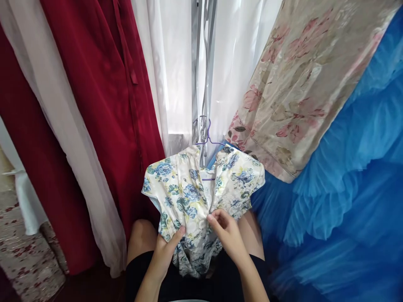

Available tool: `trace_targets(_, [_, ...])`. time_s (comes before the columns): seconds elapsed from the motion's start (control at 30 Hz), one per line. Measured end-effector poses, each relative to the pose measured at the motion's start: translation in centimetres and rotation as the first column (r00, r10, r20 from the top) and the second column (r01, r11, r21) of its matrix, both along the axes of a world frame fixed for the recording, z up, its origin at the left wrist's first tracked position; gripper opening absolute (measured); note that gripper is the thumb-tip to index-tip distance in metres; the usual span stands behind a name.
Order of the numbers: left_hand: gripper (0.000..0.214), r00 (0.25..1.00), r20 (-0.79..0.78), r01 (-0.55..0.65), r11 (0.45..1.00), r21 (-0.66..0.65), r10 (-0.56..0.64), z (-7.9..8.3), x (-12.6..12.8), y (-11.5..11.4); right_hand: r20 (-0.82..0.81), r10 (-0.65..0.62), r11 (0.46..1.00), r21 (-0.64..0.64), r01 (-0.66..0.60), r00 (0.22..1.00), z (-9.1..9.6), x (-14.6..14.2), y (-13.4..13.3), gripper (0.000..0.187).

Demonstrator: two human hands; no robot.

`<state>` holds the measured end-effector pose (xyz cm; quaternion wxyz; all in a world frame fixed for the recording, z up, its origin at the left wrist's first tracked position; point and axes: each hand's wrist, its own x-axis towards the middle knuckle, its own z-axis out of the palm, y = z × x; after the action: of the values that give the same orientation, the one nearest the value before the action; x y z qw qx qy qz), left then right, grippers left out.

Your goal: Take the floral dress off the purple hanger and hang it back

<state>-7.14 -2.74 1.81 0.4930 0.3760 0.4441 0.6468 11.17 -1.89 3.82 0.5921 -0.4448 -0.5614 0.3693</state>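
Note:
A white blouse [185, 184] with blue, green and yellow flowers hangs on a thin purple hanger [209, 133] in front of me, its lower part resting over my lap. My left hand [168, 245] grips the blouse's left side, with the thumb on top and the fingers hidden behind the cloth. At the bottom of the V-neck, my right hand [224, 228] pinches the fabric's edge between thumb and fingers. Whether a small fastener sits in that pinch is too small to tell.
Dark red cloth [94, 84] and a sheer pale strip [78, 138] hang at left. White curtains [176, 63] hang behind a metal stand [201, 50]. To the right are a beige floral garment [292, 84] and ruffled blue tulle [346, 167]. My knees flank the blouse.

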Motion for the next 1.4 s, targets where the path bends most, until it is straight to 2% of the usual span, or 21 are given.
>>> trace_targets(0.07, [0.066,0.999,-0.039,0.029,0.999,0.022,-0.028,0.1,0.2,-0.1,0.027,0.149,0.987,-0.071,-0.146,0.989,-0.2,-0.2,0.5,0.034])
trace_targets(0.1, [0.063,0.997,-0.056,0.048,0.998,0.028,-0.046,0.2,0.3,0.0,0.013,0.180,0.981,-0.072,-0.178,0.984,0.0,-0.2,0.7,0.036])
trace_targets(0.17, [0.060,0.994,-0.088,0.059,0.998,0.016,-0.057,0.2,0.2,0.0,-0.042,0.188,0.980,-0.063,-0.190,0.981,0.4,-0.2,0.9,0.037])
trace_targets(0.2, [0.061,0.993,-0.114,0.025,1.000,0.014,-0.023,0.1,0.1,0.1,-0.079,0.185,0.979,-0.074,-0.191,0.980,0.5,-0.1,0.9,0.037])
trace_targets(0.23, [0.062,0.987,-0.145,-0.057,0.998,0.039,0.062,-0.2,0.1,0.1,-0.118,0.178,0.977,-0.098,-0.189,0.977,0.6,0.0,0.9,0.035])
trace_targets(0.27, [0.064,0.964,-0.176,-0.185,0.978,0.099,0.200,-0.5,0.1,0.1,-0.155,0.162,0.975,-0.127,-0.182,0.975,0.6,0.2,0.9,0.034])
trace_targets(0.33, [0.064,0.839,-0.222,-0.424,0.853,0.306,0.497,-1.3,0.7,0.2,-0.204,0.119,0.971,-0.182,-0.157,0.972,0.4,0.5,0.9,0.030])
trace_targets(0.37, [0.060,0.781,-0.249,-0.449,0.791,0.415,0.574,-1.8,1.2,0.3,-0.214,0.100,0.969,-0.199,-0.144,0.972,0.3,0.5,0.9,0.028])
trace_targets(0.4, [0.053,0.758,-0.294,-0.400,0.771,0.496,0.582,-2.3,1.9,0.4,-0.220,0.087,0.969,-0.209,-0.134,0.972,0.2,0.5,0.8,0.027])
trace_targets(0.47, [0.040,0.783,-0.439,-0.168,0.828,0.535,0.442,-3.1,3.4,0.8,-0.236,0.085,0.967,-0.215,-0.137,0.968,0.2,0.4,0.7,0.025])
trace_targets(0.53, [0.034,0.806,-0.532,0.028,0.882,0.471,0.259,-3.4,4.9,1.6,-0.252,0.097,0.962,-0.225,-0.156,0.963,0.3,0.1,0.5,0.025])
trace_targets(0.6, [0.026,0.813,-0.561,0.117,0.901,0.417,0.155,-3.3,5.9,2.4,-0.253,0.107,0.957,-0.237,-0.169,0.961,0.4,-0.1,0.3,0.025])
trace_targets(0.7, [0.004,0.800,-0.594,0.211,0.887,0.411,0.084,-2.6,6.3,3.5,-0.242,0.097,0.954,-0.254,-0.159,0.965,0.8,-0.2,0.1,0.025])
trace_targets(0.8, [0.012,0.794,-0.605,0.269,0.866,0.423,0.049,-2.1,6.0,3.8,-0.254,0.060,0.957,-0.260,-0.128,0.965,2.1,-0.1,0.8,0.023])
trace_targets(0.9, [0.014,0.761,-0.649,0.334,0.859,0.388,-0.002,-1.9,5.5,3.7,-0.288,0.009,0.973,-0.217,-0.075,0.958,5.2,-0.1,3.5,0.020])
trace_targets(1.03, [0.016,0.706,-0.706,0.398,0.855,0.332,-0.055,-2.2,4.8,3.5,-0.367,-0.012,0.998,-0.067,-0.013,0.930,11.2,-0.1,8.6,0.018])
trace_targets(1.1, [0.014,0.702,-0.706,0.419,0.854,0.309,-0.089,-2.6,4.3,3.6,-0.402,-0.019,1.000,-0.017,0.013,0.915,13.7,-0.2,10.4,0.017])
trace_targets(1.2, [0.014,0.712,-0.680,0.463,0.845,0.269,-0.174,-2.9,3.4,4.0,-0.374,-0.027,0.999,0.020,0.037,0.927,15.3,-0.6,10.8,0.017])
trace_targets(1.3, [0.010,0.711,-0.658,0.519,0.816,0.254,-0.247,-1.3,2.7,5.2,-0.319,-0.076,0.997,0.006,0.082,0.945,14.6,-0.9,9.6,0.014])
trace_targets(1.37, [0.007,0.751,-0.629,0.489,0.809,0.326,-0.201,1.6,2.5,6.4,-0.300,-0.107,0.994,-0.008,0.109,0.948,13.7,-0.9,8.8,0.012])
trace_targets(1.4, [0.008,0.786,-0.603,0.437,0.812,0.387,-0.135,3.5,2.5,7.1,-0.292,-0.110,0.994,-0.008,0.113,0.950,13.4,-0.8,8.5,0.011])
